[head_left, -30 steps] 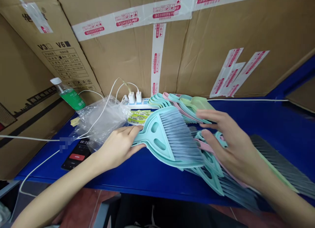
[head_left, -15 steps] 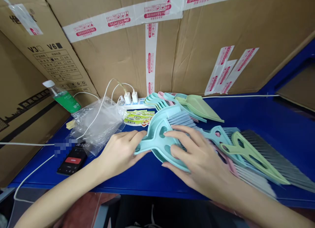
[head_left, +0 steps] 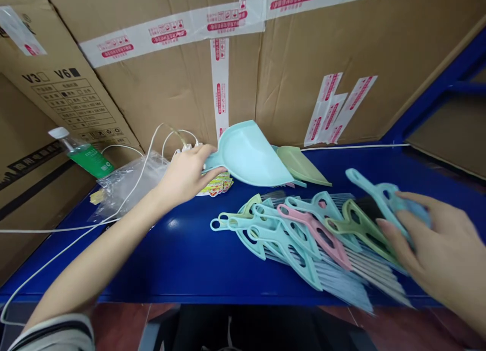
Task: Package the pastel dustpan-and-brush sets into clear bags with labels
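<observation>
The work in hand is the handling of pastel plastic dustpans and hand brushes on a blue table (head_left: 159, 275). At about eleven o'clock, the left hand (head_left: 186, 174) grasps the handle of a mint dustpan (head_left: 252, 156), its fingers closed around the grip and the pan tilted up before the cardboard cartons (head_left: 152, 88). At about four o'clock, the right hand (head_left: 431, 245) curves its fingers (head_left: 402, 214) over a mint hand brush (head_left: 374, 194), which looks held, though how firmly is hidden. A fanned pile of hand brushes (head_left: 299, 239) lies between the hands, and a sage dustpan (head_left: 299, 166) sits at one o'clock. The next move calls for keeping the raised pan clear of the white cable (head_left: 142, 164), which crosses a clear plastic bag (head_left: 121, 186) at ten o'clock. Nothing can be made out inside that bag.
</observation>
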`<state>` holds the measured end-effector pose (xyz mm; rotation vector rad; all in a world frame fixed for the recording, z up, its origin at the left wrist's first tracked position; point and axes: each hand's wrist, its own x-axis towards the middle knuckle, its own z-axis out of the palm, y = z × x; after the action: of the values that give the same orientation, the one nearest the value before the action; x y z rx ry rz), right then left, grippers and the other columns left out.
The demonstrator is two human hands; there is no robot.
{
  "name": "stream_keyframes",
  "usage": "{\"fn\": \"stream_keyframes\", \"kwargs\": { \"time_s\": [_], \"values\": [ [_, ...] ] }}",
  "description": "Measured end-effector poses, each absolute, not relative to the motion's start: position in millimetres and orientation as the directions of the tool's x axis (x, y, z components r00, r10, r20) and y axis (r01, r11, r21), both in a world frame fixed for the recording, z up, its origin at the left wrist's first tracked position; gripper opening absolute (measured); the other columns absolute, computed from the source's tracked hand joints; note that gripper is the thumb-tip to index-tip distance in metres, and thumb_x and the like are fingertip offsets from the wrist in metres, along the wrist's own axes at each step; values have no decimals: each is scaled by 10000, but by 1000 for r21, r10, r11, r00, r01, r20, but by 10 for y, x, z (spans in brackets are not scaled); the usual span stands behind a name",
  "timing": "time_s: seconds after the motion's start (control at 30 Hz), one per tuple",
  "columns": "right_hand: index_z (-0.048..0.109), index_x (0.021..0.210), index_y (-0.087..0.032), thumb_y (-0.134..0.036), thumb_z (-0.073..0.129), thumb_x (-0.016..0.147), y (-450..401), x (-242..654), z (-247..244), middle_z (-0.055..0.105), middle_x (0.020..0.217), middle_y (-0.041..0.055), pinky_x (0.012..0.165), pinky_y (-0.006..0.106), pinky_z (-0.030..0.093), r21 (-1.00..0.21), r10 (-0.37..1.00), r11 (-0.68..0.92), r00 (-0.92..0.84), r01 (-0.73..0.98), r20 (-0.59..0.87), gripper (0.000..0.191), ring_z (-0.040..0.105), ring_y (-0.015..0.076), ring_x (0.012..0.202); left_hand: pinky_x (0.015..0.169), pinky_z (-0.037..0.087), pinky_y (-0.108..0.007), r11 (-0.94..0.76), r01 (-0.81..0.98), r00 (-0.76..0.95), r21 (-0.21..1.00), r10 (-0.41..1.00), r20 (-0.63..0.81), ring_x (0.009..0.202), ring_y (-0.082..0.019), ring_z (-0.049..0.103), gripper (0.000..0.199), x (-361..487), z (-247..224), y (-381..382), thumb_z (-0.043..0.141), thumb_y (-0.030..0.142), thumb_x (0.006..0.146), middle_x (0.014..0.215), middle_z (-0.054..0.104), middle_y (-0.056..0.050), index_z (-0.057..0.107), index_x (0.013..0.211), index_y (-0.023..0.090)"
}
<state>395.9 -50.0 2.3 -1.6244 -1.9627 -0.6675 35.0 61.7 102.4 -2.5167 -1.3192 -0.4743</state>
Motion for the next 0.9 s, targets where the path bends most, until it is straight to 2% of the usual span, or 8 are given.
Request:
{"fn": "stream_keyframes", "kwargs": {
  "time_s": [0.07,0.17,0.3,0.43,0.6,0.73,0.9],
  "values": [
    [551,715,-249,-562,251,948,-509,4063,-124,655,932,234,752,535,541,-2,745,203,-153,979,649,492,648,380,910,849,528,-380,-567,817,566,-106,750,344,998,-279,683,429,610,1057,769,496,474,956,1110,702,-138,572,1191,123],
    [561,702,-261,-582,298,943,-554,4110,-250,686,962,206,777,503,555,-159,806,266,-129,951,578,480,672,353,940,891,511,-391,-590,793,609,-153,756,242,1107,-295,641,411,1050,1092,949,469,426,980,1180,674,-161,548,1219,102],
    [527,662,-281,-610,363,918,-622,4083,-247,709,1046,174,815,477,556,-369,870,218,-9,903,492,448,670,339,1044,928,478,-367,-649,732,679,-207,721,137,1175,-286,591,406,1583,1064,1154,443,371,992,1210,649,-177,523,1252,70],
    [499,691,-293,-592,468,870,-641,4072,-203,730,1063,150,832,487,555,-489,882,172,88,855,463,350,663,351,1089,977,440,-342,-692,685,720,-229,691,65,1210,-270,557,387,1929,955,1344,459,309,979,1237,638,-174,550,1269,69],
    [534,800,-286,-486,516,866,-632,4094,-227,732,1084,154,871,496,550,-518,874,183,103,835,475,212,650,350,1126,1007,416,-348,-721,637,738,-272,673,-56,1209,-277,548,349,2066,856,1475,474,274,957,1226,650,-175,639,1196,81],
    [543,819,-276,-475,511,884,-635,4114,-272,726,1095,146,877,510,549,-492,859,223,69,842,507,212,638,349,1147,981,427,-327,-723,622,726,-301,676,-124,1214,-266,552,378,2081,858,1531,453,249,958,1264,632,-177,604,1266,90],
    [537,841,-283,-470,502,900,-640,4116,-288,710,1124,120,895,533,536,-512,865,234,64,827,498,199,617,348,1174,938,452,-297,-733,605,711,-311,673,-204,1187,-258,593,409,2127,935,1588,536,233,909,1272,642,-158,592,1301,126]
  ]
}}
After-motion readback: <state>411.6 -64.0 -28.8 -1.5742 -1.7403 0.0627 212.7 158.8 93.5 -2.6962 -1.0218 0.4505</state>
